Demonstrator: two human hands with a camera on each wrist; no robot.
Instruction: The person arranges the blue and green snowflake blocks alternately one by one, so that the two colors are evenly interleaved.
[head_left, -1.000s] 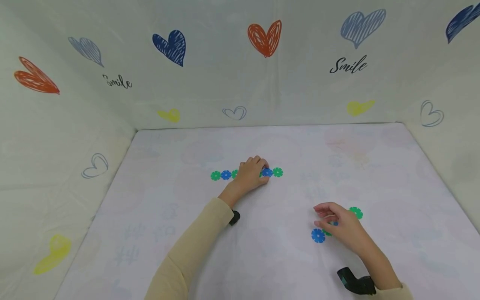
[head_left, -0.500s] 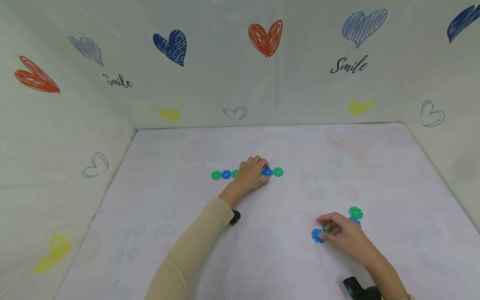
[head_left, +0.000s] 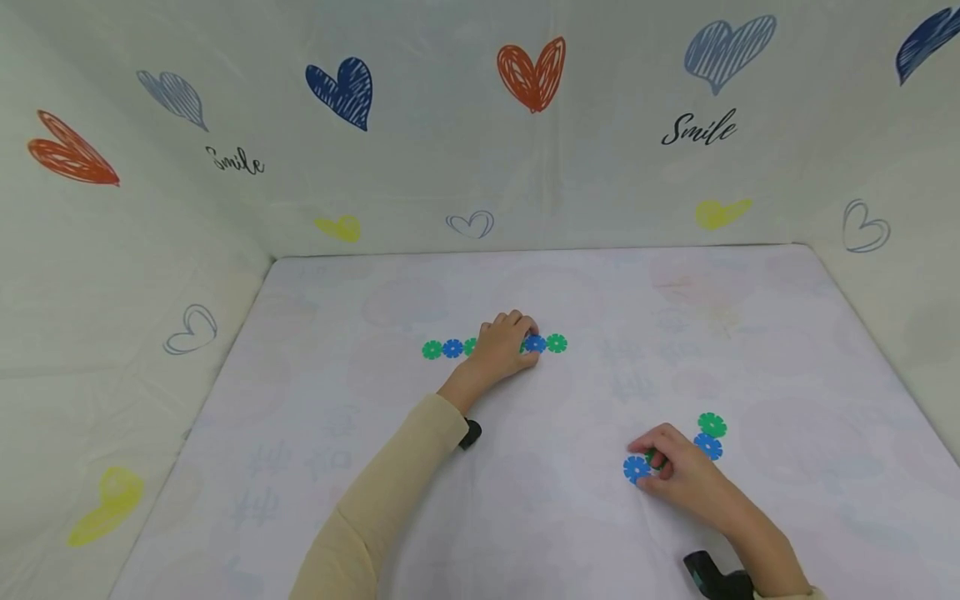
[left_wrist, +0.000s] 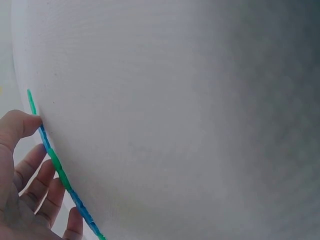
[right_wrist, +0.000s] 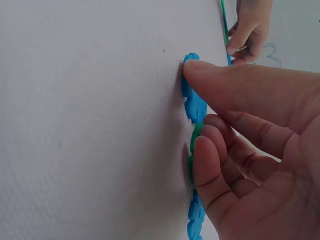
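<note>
Flat notched interlocking discs, green and blue by turns, form a row across the middle of the table. My left hand (head_left: 501, 346) lies over that row and hides its centre; its thumb and forefinger hold the edges of a blue disc (head_left: 535, 343), with a green disc (head_left: 557, 342) just beyond. Toward the front right, my right hand (head_left: 682, 471) pinches another blue disc (head_left: 637, 469) between thumb and forefinger. Under the curled fingers a green disc (right_wrist: 195, 145) partly shows. Beyond the knuckles lie a blue disc (head_left: 708, 447) and a green disc (head_left: 712, 424).
Left of my left hand, the row shows a green disc (head_left: 432, 350) and a blue disc (head_left: 452, 348). The white table (head_left: 360, 517) meets a pale wall (head_left: 420, 150) printed with hearts. Each wrist wears a black camera (head_left: 716, 575).
My right hand has dropped slightly toward the front, and its thumb and forefinger have come round the blue disc. The discs behind it are more exposed. My left hand stays in place.
</note>
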